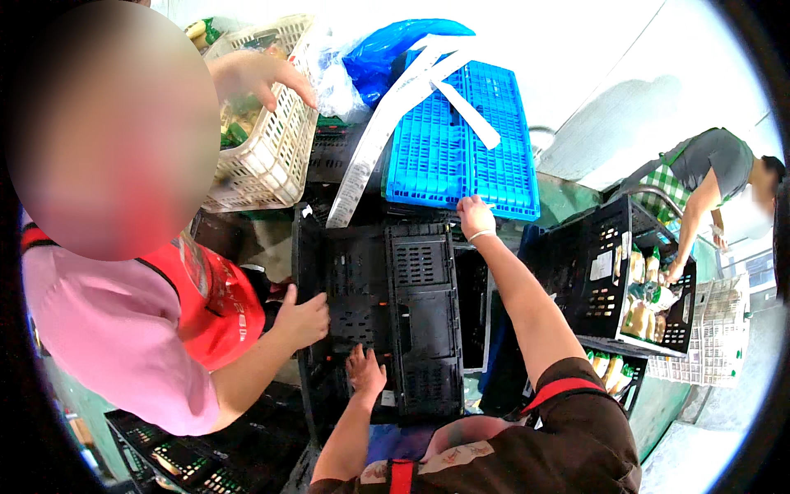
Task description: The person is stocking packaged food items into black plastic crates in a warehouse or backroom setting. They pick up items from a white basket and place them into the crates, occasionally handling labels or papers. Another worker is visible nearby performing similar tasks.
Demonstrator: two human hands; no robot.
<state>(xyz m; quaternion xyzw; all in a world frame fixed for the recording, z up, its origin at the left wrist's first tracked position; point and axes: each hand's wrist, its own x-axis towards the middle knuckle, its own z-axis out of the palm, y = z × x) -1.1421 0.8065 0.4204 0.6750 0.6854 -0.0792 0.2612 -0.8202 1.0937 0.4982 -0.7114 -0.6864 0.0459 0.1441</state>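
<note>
My left hand lies inside a black folding crate, its fingers spread near the crate's bottom panel. The crate is partly unfolded: its left wall stands up, while a slotted panel lies flat on the right side. My right hand reaches forward to the near edge of a blue folded crate. Its fingers are drawn together there; what they pinch is too small to make out. A long printed strip of white labels lies across the blue crate and hangs down over its left side.
On the left, a co-worker in a red apron has one hand at the black crate's left wall, another over a white crate. At right stands a black crate of bagged pale produce, with another person reaching in.
</note>
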